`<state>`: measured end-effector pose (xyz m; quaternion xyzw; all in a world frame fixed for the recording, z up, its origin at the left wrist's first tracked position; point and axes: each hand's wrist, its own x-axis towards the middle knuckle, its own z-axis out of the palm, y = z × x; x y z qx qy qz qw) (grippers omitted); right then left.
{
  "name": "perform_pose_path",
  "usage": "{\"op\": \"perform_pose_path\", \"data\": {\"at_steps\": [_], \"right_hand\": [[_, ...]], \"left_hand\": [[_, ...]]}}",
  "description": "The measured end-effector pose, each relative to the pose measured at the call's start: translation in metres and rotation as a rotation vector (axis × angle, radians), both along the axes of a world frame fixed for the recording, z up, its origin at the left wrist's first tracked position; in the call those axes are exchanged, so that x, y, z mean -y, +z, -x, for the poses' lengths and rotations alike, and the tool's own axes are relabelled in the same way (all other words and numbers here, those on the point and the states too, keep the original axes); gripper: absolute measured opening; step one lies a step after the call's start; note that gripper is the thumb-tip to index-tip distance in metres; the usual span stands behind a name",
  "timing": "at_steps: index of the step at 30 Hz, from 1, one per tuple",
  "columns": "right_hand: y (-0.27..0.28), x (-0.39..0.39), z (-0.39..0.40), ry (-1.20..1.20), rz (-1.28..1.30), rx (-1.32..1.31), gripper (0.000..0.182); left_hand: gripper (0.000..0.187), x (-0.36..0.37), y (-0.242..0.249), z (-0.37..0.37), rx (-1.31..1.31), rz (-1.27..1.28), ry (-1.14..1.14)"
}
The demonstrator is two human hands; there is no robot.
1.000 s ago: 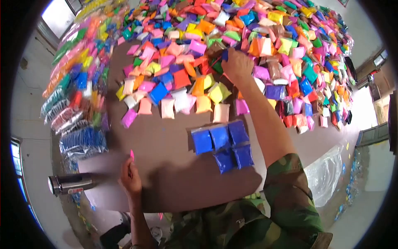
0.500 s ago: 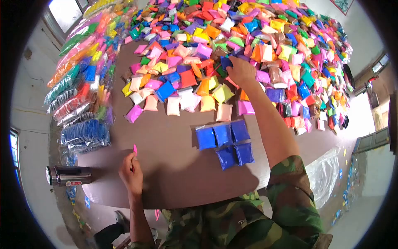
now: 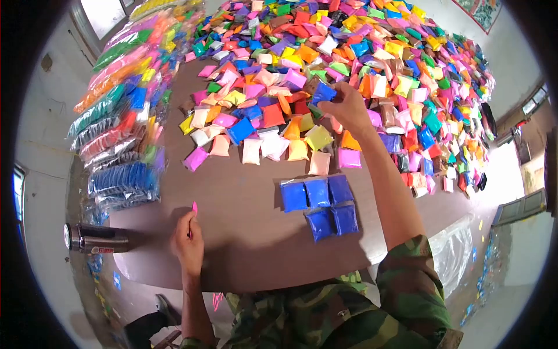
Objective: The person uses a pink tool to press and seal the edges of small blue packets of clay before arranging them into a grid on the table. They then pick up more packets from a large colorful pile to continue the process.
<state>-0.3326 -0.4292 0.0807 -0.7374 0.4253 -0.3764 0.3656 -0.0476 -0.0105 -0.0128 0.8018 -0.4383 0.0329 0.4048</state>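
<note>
My right hand [image 3: 349, 113] reaches into the front of a big heap of small coloured packets [image 3: 273, 113], its fingers pinching a blue packet [image 3: 324, 93] by one edge. Between that arm and the middle of the table lie several blue packets [image 3: 317, 193], side by side in two short rows. My left hand [image 3: 189, 241] rests closed over the table at the left. Out of its fist sticks the tip of a slim pink object [image 3: 195, 207]; the rest is hidden by the fingers.
Clear bags of sorted coloured packets [image 3: 123, 180] are stacked along the table's left side. A steel flask [image 3: 97, 239] lies on its side at the left edge. Clear plastic sheeting [image 3: 453, 250] hangs at the right. Someone's dark shoe [image 3: 165, 308] shows below the table.
The blue packet now shows more fully in my right hand's fingers, and that hand has come slightly back toward me. My left hand keeps the same grip on the pink object.
</note>
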Motion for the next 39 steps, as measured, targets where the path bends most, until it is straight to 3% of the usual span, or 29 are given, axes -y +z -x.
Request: {"op": "perform_pose_path", "data": {"at_steps": [4,8,10,14,17,21,28,34,39], "right_hand": [[0.020,-0.047,-0.002,0.006,0.171,0.017,0.045],[0.036,-0.133,-0.010,0.229,0.043,0.239,0.032],[0.058,-0.206,-0.012,0.227,-0.040,0.003,0.030],[-0.016,-0.304,-0.029,0.342,0.344,0.061,0.035],[-0.064,-0.350,-0.021,0.403,0.344,0.005,0.033],[-0.076,-0.373,0.011,0.367,0.557,-0.280,0.038],[-0.081,-0.381,0.018,0.353,0.549,-0.244,0.044],[-0.076,-0.381,0.028,0.387,0.559,-0.179,0.040],[-0.077,-0.378,0.026,0.429,0.519,-0.130,0.031]], "left_hand": [[0.018,0.000,0.010,0.003,-0.160,-0.007,-0.014],[0.016,0.000,0.000,-0.006,-0.076,0.029,-0.052],[0.015,0.003,0.004,-0.003,0.000,0.071,-0.069],[0.014,0.005,-0.005,-0.006,0.003,0.171,-0.085],[0.014,0.000,-0.004,-0.003,-0.003,0.172,-0.075],[0.015,-0.002,-0.005,-0.002,-0.030,0.168,-0.074],[0.019,-0.009,0.014,0.010,-0.162,0.100,-0.066],[0.028,-0.047,0.049,0.080,-0.394,-0.168,-0.277],[0.026,-0.060,0.038,0.103,-0.357,-0.125,-0.424]]}}
